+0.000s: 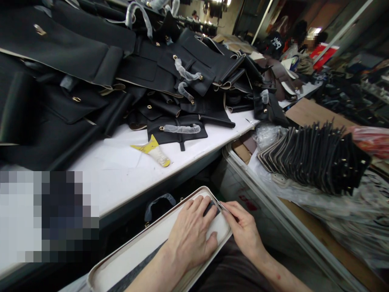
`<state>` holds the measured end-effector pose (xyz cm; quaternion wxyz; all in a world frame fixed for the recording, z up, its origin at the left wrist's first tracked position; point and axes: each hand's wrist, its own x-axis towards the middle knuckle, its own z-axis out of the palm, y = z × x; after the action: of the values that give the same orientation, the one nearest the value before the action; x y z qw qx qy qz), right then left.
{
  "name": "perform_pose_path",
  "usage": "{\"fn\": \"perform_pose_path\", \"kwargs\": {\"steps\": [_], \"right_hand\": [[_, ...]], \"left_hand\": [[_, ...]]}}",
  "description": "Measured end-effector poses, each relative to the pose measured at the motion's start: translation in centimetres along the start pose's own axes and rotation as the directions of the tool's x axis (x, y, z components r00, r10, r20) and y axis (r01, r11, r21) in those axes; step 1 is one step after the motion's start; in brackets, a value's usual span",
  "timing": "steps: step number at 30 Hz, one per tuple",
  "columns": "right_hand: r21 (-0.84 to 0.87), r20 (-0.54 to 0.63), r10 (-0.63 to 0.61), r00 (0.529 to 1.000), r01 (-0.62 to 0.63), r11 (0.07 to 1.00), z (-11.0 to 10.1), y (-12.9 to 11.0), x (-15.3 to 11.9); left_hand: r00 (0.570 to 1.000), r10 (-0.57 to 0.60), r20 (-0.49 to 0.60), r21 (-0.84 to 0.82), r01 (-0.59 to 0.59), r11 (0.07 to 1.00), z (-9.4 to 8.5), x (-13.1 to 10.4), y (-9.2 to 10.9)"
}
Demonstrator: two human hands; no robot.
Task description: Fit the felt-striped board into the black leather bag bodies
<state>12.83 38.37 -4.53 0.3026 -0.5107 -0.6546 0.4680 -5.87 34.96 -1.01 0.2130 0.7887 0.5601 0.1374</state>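
Note:
A long cream panel [130, 259] with a raised, rounded rim lies over the person's lap, a dark grey strip along part of it. My left hand [194, 231] rests on the panel near its far end, fingers spread, over a small dark piece [212, 207]. At the panel's right corner my right hand [243, 227] pinches a small, thin metal tool [222, 206] against the rim. Most of that tool is hidden by the fingers. Beyond the rim a dark bag part with a plastic-wrapped handle [158, 202] shows.
Black bag pieces [146, 73] are heaped on the white table [121, 178], with a yellow card wound with thread [154, 152] near its edge. At the right, a row of black flaps [313, 158] stands on plastic in a metal-edged bin [273, 202]. People are in the background.

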Motion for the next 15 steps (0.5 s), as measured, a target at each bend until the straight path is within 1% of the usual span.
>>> {"fn": "perform_pose_path", "kwargs": {"steps": [3, 7, 12, 15], "right_hand": [[-0.047, -0.004, -0.032, 0.999, 0.032, 0.998, -0.08, -0.02, -0.06], [-0.121, 0.018, -0.107, 0.994, 0.108, 0.987, -0.19, -0.14, -0.27], [-0.219, 0.1, -0.219, 0.971, 0.236, 0.947, -0.47, -0.31, -0.25], [-0.293, 0.166, -0.246, 0.955, 0.286, 0.912, -0.7, -0.58, -0.11]], "left_hand": [[1.0, 0.001, -0.002, -0.008, -0.001, 1.0, -0.11, 0.17, 0.07], [1.0, 0.01, -0.02, -0.008, -0.01, 1.0, 0.16, 0.15, -0.06], [0.999, 0.017, -0.033, -0.041, -0.019, 0.999, 0.27, 0.14, -0.29], [0.999, 0.012, -0.05, -0.086, -0.017, 0.996, 0.21, 0.27, -0.58]]}}
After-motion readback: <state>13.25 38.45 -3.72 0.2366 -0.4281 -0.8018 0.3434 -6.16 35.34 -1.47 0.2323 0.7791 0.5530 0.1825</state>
